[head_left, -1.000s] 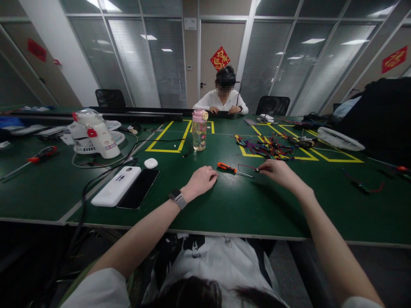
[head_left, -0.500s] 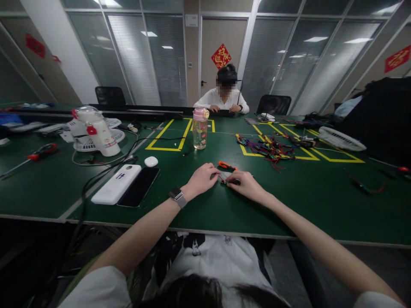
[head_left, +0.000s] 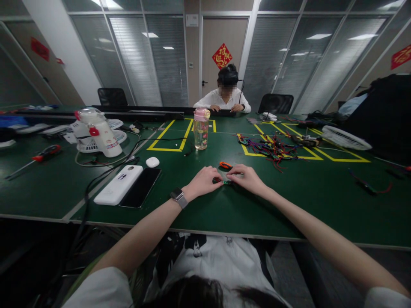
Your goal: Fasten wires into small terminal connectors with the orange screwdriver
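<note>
My left hand (head_left: 203,181) and my right hand (head_left: 247,178) meet on the green table (head_left: 244,205), fingertips pinching a small wire piece (head_left: 224,181) with red and green on it between them. An orange-handled screwdriver (head_left: 225,165) lies on the table just behind my fingers. A watch sits on my left wrist. The wire piece is mostly hidden by my fingers.
A white power bank (head_left: 118,185) and a black phone (head_left: 140,187) lie to the left, with a white earbud case (head_left: 152,162). A pink-lidded bottle (head_left: 201,129) stands behind. A pile of coloured wires (head_left: 269,148) lies to the right. A person sits at the far side.
My right hand came in from the right with the wire piece and joined my left hand; both now pinch it in front of the screwdriver.
</note>
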{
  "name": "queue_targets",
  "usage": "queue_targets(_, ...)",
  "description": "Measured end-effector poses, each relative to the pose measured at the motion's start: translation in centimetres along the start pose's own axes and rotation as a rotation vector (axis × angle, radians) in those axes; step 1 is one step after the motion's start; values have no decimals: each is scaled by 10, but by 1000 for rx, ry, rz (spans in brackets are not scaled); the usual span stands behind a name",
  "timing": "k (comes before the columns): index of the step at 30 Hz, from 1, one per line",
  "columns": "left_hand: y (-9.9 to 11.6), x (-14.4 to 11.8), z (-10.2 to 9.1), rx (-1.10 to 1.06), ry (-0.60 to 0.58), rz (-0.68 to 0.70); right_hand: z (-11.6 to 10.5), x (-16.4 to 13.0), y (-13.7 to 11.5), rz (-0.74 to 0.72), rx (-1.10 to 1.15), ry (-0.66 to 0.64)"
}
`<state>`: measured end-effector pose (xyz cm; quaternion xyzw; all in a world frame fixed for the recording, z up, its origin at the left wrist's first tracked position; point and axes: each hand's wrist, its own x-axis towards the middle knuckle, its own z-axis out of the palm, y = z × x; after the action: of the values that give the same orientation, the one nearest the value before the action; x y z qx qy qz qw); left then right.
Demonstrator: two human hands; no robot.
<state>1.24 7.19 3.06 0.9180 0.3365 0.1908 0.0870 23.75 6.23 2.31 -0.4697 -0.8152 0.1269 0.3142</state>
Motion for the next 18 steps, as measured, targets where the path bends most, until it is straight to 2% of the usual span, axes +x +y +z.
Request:
queue_targets(3, -2, 0, 1, -18, 3, 5, -11, 4, 12, 120, -161, 62)
queue_targets(7, -4, 0, 2, -39, 21, 11, -14, 7, 22, 194, -301, -8)
queue_targets(10, -3, -1, 2, -42, 15, 5, -11, 11, 24, 220, -339, -56)
queue_targets(15, 1, -2, 1, -79, 41, 10, -5, 22, 24, 207, -408, -51)
queue_targets(18, 0, -1, 2, -102, 47, 22, -1, 29, 23, 216, -376, -50)
